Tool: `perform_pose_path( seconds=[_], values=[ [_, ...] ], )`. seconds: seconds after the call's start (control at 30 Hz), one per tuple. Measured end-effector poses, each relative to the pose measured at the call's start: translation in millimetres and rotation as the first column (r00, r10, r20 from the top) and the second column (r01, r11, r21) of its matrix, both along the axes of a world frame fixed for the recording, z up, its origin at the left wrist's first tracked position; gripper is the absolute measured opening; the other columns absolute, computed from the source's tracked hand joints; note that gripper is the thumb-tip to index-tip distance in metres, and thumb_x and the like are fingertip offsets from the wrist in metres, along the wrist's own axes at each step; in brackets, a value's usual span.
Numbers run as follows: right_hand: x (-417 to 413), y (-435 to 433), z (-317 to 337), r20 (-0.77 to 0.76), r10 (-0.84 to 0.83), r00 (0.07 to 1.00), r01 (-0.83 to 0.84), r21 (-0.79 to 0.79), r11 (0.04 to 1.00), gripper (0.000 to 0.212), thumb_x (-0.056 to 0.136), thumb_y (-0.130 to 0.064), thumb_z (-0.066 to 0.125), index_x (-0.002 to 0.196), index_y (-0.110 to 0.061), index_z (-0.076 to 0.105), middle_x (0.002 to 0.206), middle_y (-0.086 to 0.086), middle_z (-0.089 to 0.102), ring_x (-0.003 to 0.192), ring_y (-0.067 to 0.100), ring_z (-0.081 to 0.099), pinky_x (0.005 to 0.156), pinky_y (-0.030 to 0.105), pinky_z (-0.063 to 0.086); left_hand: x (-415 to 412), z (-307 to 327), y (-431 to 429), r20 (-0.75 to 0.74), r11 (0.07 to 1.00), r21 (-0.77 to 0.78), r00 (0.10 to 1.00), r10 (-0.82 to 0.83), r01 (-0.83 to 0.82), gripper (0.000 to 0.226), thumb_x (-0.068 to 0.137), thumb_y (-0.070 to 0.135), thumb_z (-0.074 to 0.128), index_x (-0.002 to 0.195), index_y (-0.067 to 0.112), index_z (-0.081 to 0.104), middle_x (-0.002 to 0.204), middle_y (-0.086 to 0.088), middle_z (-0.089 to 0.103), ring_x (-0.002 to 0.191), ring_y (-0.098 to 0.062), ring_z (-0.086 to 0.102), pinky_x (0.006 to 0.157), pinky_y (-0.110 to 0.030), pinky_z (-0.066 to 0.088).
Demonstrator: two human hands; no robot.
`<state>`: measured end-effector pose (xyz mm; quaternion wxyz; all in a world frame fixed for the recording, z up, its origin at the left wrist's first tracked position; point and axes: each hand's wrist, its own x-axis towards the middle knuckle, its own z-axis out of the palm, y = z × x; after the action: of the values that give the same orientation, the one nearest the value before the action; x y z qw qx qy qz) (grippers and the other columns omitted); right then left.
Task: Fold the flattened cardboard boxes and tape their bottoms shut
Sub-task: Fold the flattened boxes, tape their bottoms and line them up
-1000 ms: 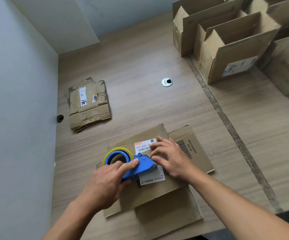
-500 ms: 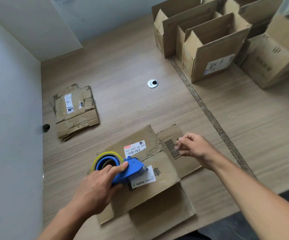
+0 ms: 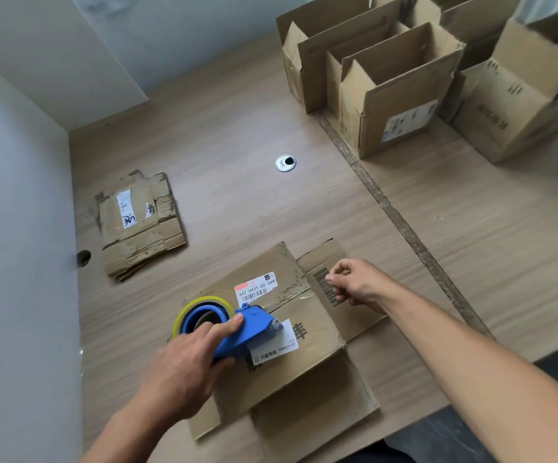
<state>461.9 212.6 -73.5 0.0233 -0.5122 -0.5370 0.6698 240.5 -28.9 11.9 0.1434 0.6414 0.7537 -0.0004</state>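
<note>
A cardboard box (image 3: pixel 307 342) lies bottom-up on the wooden table near me, its flaps folded shut and a white label on top. My left hand (image 3: pixel 184 369) grips a blue tape dispenser (image 3: pixel 237 332) with a yellow-edged roll, resting on the box's seam. My right hand (image 3: pixel 357 284) hovers over the box's right flap by a barcode. Its thumb and fingers pinch a clear tape end that I can barely make out.
A stack of flattened boxes (image 3: pixel 140 222) lies at the left by the wall. Several open upright boxes (image 3: pixel 398 105) stand at the back right. A round metal grommet (image 3: pixel 285 162) sits mid-table. A dark seam strip (image 3: pixel 401 222) crosses the table diagonally.
My right hand left the dispenser's front and moved right, over the barcode flap, with its fingers pinched. My left hand and the dispenser stayed on the box.
</note>
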Motion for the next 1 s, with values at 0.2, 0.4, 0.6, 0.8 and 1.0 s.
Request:
perform_pose_path(
  seconds=[0.2, 0.4, 0.6, 0.8, 1.0],
  values=[
    [-13.8, -23.8, -19.4, 0.005, -0.078, 0.997, 0.078, 0.016, 0.997, 0.012, 0.098, -0.013, 0.062, 0.088, -0.011, 0.055, 0.06, 0.003, 0.055, 0.046, 0.013, 0.051, 0.038, 0.019, 0.032, 0.6, 1.2, 1.5, -0.035, 1.0, -0.003, 0.999, -0.004, 0.004, 0.072, 0.077, 0.047, 0.061, 0.142, 0.044, 0.029, 0.085, 0.015, 0.059, 0.062, -0.017, 0.061, 0.047, -0.028, 0.04],
    [-15.7, -30.9, -18.0, 0.134, 0.003, 0.991, -0.022, 0.144, 0.989, 0.067, 0.095, -0.031, 0.066, 0.153, -0.023, 0.035, 0.146, 0.004, 0.05, 0.131, 0.028, 0.051, 0.099, 0.034, 0.042, -2.1, -4.2, 1.3, 0.016, 1.0, 0.019, 1.0, 0.003, -0.003, 0.069, 0.082, 0.049, 0.054, 0.141, 0.053, 0.017, 0.092, 0.012, 0.06, 0.072, -0.021, 0.061, 0.055, -0.033, 0.043],
    [-16.4, -35.3, 2.1, 0.159, 0.026, 0.987, -0.101, 0.485, 0.869, 0.016, 0.091, -0.035, 0.066, 0.101, -0.022, 0.065, 0.099, 0.0, 0.066, 0.095, 0.021, 0.062, 0.075, 0.027, 0.043, -4.1, -7.4, 1.2, 0.045, 0.999, 0.034, 0.999, -0.011, 0.01, 0.069, 0.083, 0.051, 0.05, 0.137, 0.058, 0.009, 0.1, 0.01, 0.062, 0.08, -0.023, 0.063, 0.061, -0.037, 0.047],
    [-23.7, -33.9, 12.9, 0.131, 0.194, 0.972, -0.231, 0.402, 0.886, 0.031, 0.091, -0.045, 0.066, 0.112, -0.024, 0.06, 0.1, -0.007, 0.062, 0.096, 0.016, 0.059, 0.081, 0.03, 0.047, -4.8, -0.5, 3.0, 0.129, 1.0, 0.028, 0.992, 0.003, -0.007, 0.064, 0.079, 0.07, 0.027, 0.136, 0.07, -0.001, 0.126, 0.011, 0.061, 0.107, -0.022, 0.062, 0.081, -0.039, 0.051],
    [-23.9, -36.4, 5.8, 0.098, 0.233, 0.968, -0.251, 0.471, 0.846, 0.062, 0.096, -0.042, 0.06, 0.15, -0.049, 0.03, 0.125, -0.002, 0.055, 0.116, 0.017, 0.054, 0.099, 0.031, 0.043, -23.0, 32.6, 16.6, 0.209, 0.999, -0.048, 0.978, 0.019, -0.009, 0.065, 0.081, 0.066, 0.04, 0.144, 0.059, 0.023, 0.11, 0.004, 0.068, 0.084, -0.016, 0.058, 0.077, -0.032, 0.049]
  ],
)
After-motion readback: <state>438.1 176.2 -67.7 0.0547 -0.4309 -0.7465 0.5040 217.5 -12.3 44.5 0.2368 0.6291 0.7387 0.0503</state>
